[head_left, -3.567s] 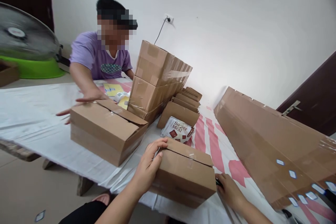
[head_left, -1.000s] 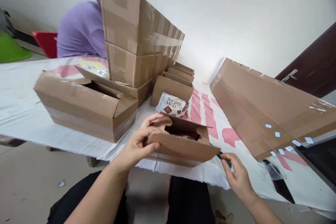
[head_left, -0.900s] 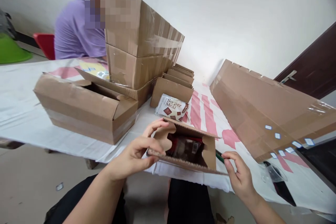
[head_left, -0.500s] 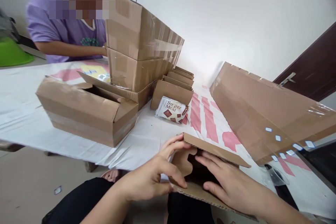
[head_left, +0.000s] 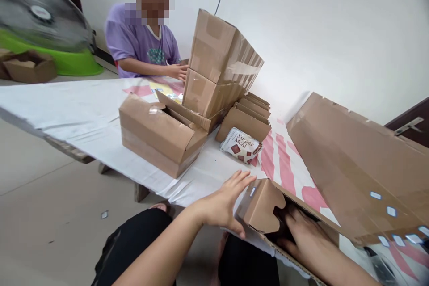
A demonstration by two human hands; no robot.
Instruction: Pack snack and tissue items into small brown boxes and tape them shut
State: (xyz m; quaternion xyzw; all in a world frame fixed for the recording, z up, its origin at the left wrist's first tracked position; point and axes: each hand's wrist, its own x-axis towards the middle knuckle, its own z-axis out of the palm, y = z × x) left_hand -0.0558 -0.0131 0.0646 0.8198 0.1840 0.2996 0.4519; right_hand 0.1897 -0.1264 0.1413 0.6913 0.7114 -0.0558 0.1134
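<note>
A small brown cardboard box (head_left: pixel 262 209) lies at the near table edge, tilted, with its top flaps up. My left hand (head_left: pixel 224 203) is at the box's left end, thumb and fingers spread apart along that side. Inside the box's opening reaches my right hand (head_left: pixel 306 234), with the fingers apart and their tips partly hidden in the dark interior. Beyond the box, a stack of white packets (head_left: pixel 241 145) printed "Su-per Meal" leans against a row of upright brown cartons (head_left: pixel 243 124).
To the left sits another brown box (head_left: pixel 154 136) with raised flaps. Taped cartons (head_left: pixel 214 49) are stacked behind it. A large cardboard sheet or carton (head_left: pixel 355 170) bearing small blue-edged labels stands at the right. Across the table is a person in a purple shirt (head_left: pixel 134 40), near a green fan (head_left: pixel 73 60).
My left hand has drawn off the box's opening to its left end, and an end flap now lies folded in. My right hand has gone deeper inside. The view has swung left.
</note>
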